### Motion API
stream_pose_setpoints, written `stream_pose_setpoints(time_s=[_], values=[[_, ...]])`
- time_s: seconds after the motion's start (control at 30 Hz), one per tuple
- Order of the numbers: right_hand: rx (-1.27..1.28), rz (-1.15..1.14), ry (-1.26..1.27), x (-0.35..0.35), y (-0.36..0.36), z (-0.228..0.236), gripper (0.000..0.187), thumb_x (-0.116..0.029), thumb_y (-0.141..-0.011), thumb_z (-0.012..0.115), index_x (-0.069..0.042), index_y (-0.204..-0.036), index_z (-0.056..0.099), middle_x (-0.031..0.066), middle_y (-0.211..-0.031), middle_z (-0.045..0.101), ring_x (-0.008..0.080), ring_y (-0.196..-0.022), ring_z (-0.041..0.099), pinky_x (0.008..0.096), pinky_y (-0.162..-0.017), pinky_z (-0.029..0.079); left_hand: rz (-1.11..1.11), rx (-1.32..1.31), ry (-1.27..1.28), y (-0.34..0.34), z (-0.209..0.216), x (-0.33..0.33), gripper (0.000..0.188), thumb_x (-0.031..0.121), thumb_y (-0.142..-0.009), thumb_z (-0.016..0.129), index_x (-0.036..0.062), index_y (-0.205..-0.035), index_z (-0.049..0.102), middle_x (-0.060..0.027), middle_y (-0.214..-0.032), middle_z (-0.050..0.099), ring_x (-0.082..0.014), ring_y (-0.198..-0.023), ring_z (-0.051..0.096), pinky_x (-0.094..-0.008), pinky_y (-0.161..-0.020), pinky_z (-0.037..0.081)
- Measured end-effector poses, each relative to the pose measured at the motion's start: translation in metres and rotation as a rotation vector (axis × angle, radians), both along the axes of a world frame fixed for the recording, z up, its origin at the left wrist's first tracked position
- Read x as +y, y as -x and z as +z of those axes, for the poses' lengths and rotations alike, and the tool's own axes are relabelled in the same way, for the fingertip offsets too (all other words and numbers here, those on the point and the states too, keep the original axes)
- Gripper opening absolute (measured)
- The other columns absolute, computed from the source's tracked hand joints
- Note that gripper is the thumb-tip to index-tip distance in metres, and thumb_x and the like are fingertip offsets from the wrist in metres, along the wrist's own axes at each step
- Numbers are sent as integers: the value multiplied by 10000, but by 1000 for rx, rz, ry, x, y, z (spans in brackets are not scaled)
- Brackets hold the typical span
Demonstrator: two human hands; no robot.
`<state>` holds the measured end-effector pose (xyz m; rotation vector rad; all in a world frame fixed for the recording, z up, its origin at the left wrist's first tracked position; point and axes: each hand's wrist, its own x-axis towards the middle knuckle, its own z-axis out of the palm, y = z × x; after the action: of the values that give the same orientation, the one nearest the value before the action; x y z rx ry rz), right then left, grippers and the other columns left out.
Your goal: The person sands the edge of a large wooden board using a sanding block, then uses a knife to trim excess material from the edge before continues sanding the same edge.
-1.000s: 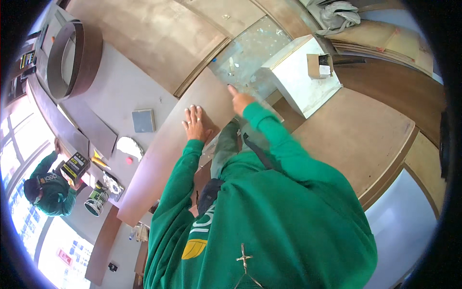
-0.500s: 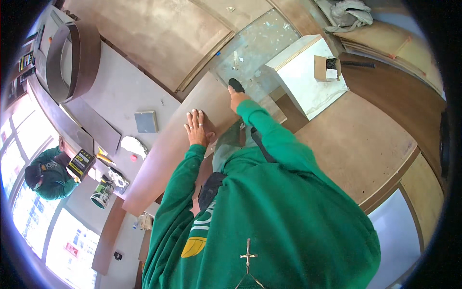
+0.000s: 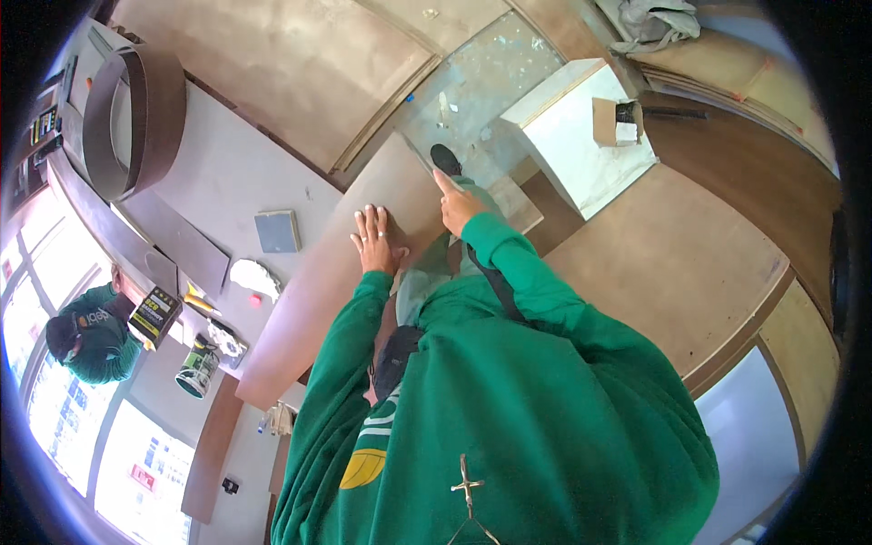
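Since the earlier pictures the left hand [image 3: 374, 241] has stayed spread on the board while the right hand [image 3: 459, 204] has drawn back a little from the board's far corner toward the body, and the whole view has tilted slightly.

At the far left another person in a green top [image 3: 86, 331] stands by the window. Near them, on the grey worktop [image 3: 218, 173], lie a black and yellow box [image 3: 154, 316], a dark tin [image 3: 198, 366] and a white rag [image 3: 254, 275], with a small grey square tile [image 3: 276, 231] further in and a large brown curved band [image 3: 136, 118] at the worktop's far left end.

The long brown board [image 3: 336, 282] lies slanted across the worktop's right edge. The left hand rests flat and open on it, fingers splayed, gripping nothing. Just to its right, the right hand sits at the board's far edge, loosely curled with the forefinger stretched out; whether it grips the edge I cannot tell. A dark shoe [image 3: 445, 159] shows just beyond it on the floor.

Further right stands a white box-shaped cabinet [image 3: 572, 154] with a small cardboard box [image 3: 610, 123] on top
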<state>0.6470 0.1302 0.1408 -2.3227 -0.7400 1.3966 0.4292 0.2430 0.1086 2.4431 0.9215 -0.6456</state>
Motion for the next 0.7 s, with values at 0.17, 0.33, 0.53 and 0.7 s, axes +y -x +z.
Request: stream_pose_setpoints(time_s=[0.17, 0.33, 0.53, 0.7], values=[[32, -41, 54, -28, -13, -69, 657, -146, -924, 509, -204, -1544, 299, 256, -1066, 683, 454, -935, 656, 556, -846, 507, -52, 38, 40, -3, -4, 0, 1252, 248, -596, 921, 168, -1585, 158, -103, -1660, 86, -394, -1524, 63, -705, -1113, 259], [-11, -1, 72, -9, 16, -18, 626, -167, -936, 473, -212, -1539, 314, 265, -1101, 674, 467, -996, 645, 545, -890, 503, 18, 51, 22, 8, 9, -2, 1199, 273, -646, 900, 151, -1581, 158, -92, -1660, 76, -372, -1530, 37, -696, -1129, 229], [13, -17, -64, -28, -7, -48, 606, -182, -948, 455, -201, -1542, 334, 279, -1083, 671, 456, -948, 650, 509, -893, 507, 12, 62, 40, 9, 2, -1, 1208, 278, -643, 903, 170, -1583, 151, -80, -1664, 70, -369, -1532, 28, -704, -1128, 223], [-118, 60, -52, -47, 9, -77, 616, -190, -949, 486, -190, -1545, 328, 267, -1013, 679, 445, -845, 644, 530, -821, 506, -10, 55, 53, 4, 7, -4, 1170, 267, -675, 884, 180, -1585, 153, -74, -1664, 73, -364, -1533, 22, -711, -1130, 216]])
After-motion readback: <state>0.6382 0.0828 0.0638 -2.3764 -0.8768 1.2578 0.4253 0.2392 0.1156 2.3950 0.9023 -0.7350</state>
